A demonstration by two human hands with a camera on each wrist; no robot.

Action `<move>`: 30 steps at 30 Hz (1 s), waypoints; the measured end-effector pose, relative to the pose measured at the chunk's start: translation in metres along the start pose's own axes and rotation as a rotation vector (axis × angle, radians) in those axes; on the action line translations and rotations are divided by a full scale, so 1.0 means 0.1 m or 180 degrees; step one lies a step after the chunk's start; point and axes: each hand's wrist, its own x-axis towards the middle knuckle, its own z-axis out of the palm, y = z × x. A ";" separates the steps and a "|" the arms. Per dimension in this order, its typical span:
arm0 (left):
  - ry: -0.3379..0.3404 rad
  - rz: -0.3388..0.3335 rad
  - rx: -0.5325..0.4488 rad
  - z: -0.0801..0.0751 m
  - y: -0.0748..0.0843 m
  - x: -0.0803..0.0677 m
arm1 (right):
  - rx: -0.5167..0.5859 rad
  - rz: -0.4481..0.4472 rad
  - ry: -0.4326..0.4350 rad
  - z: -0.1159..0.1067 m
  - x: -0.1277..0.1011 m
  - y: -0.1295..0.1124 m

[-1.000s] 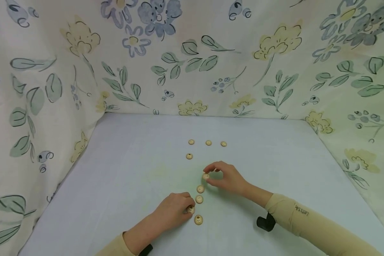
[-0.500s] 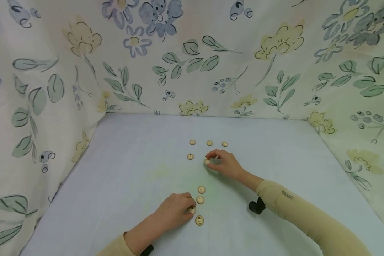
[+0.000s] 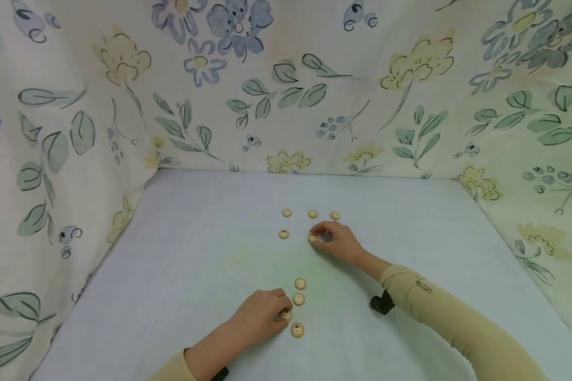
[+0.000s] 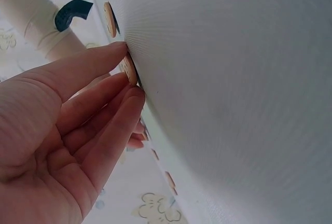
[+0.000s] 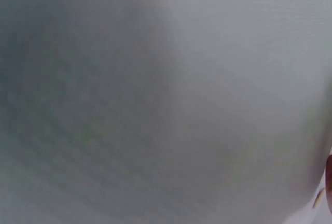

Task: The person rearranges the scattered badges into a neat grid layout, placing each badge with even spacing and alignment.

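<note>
My right hand (image 3: pixel 337 242) pinches a small round wooden disc (image 3: pixel 312 239) between thumb and fingertips, low over the table, right of another disc (image 3: pixel 284 234) with a dark mark on its face. Nearer the front, my left hand (image 3: pixel 262 316) holds a disc (image 3: pixel 286 315) by its edge; the left wrist view shows that disc (image 4: pixel 129 70) tilted between thumb and fingers, right at the table surface. Beside the left fingers lie three more discs in a rough column: a far one (image 3: pixel 300 284), a middle one (image 3: pixel 298 299) and a near one (image 3: pixel 297 330) with small face-like markings.
Three discs form a row behind the right hand: left (image 3: pixel 287 212), middle (image 3: pixel 312 214) and right (image 3: pixel 335 215). A white-covered table (image 3: pixel 209 238) spreads beneath, with flowered cloth (image 3: pixel 286 90) hanging at its back and sides. The right wrist view shows mostly blurred table.
My right hand has carried its disc away from me, from near the front column to beside the marked disc, then slightly right. The left hand stays in place with its disc.
</note>
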 end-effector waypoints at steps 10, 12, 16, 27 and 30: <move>0.0022 0.0016 -0.0018 0.00 0.00 0.00 | 0.0036 -0.0011 -0.0068 0.00 -0.01 0.01; 0.0031 0.0023 -0.0015 0.01 0.00 0.01 | 0.0047 -0.0011 -0.0073 -0.01 -0.02 0.00; 0.0036 0.0026 -0.0017 0.01 -0.01 0.01 | 0.0057 -0.0004 -0.0085 -0.01 -0.02 -0.01; 0.0041 0.0021 -0.0067 0.01 -0.01 0.01 | 0.0079 0.0005 -0.0085 -0.01 -0.03 0.01; 0.0042 0.0025 -0.0079 0.01 -0.01 0.01 | 0.0076 0.0006 -0.0085 -0.02 -0.05 0.01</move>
